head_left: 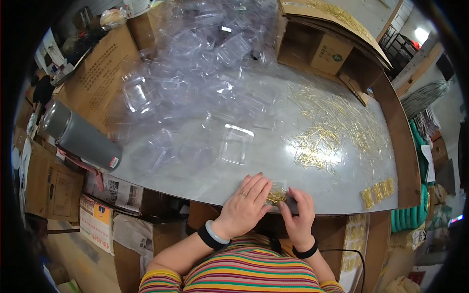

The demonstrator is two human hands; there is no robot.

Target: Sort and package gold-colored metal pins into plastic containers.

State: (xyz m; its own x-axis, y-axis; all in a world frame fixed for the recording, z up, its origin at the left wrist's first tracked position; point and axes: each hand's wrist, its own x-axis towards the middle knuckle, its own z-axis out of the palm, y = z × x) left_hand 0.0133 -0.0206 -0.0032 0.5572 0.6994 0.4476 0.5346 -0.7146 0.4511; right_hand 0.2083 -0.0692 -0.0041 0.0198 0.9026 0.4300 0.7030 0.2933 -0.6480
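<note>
Left hand (pixel 244 202): palm down at the near edge of the grey surface (pixel 190 178), fingers extended and lying side by side, thumb standing apart from them. The thumb points toward a small bunch of thin, gold-coloured metal pins (pixel 276 195), which lies between the two hands. Right hand (pixel 300 212): fingers bent, thumb and forefinger at the right side of the same bunch. The fingers partly cover the bunch, so whether the right hand is pinching it cannot be told.

Containers: one shallow, clear plastic box (pixel 236 145) lies by itself on the surface, beyond the left hand. Farther back and to the left, a large, loose heap of similar clear plastic boxes (pixel 195 73) covers much of the surface. At the far right stands a brown cardboard box (pixel 298 41), its open front toward the person; a smaller brown carton with a green mark (pixel 331 51) sits inside it, and a spread of gold-coloured pins (pixel 337 14) lies on its top.

Right of centre, a loose pile of thin gold-coloured pins (pixel 317 146) is scattered on the surface. Near the right-hand edge, four gathered gold-coloured bundles (pixel 377 193) lie in a row. A grey cylindrical bottle (pixel 83 136) is at the left.
</note>
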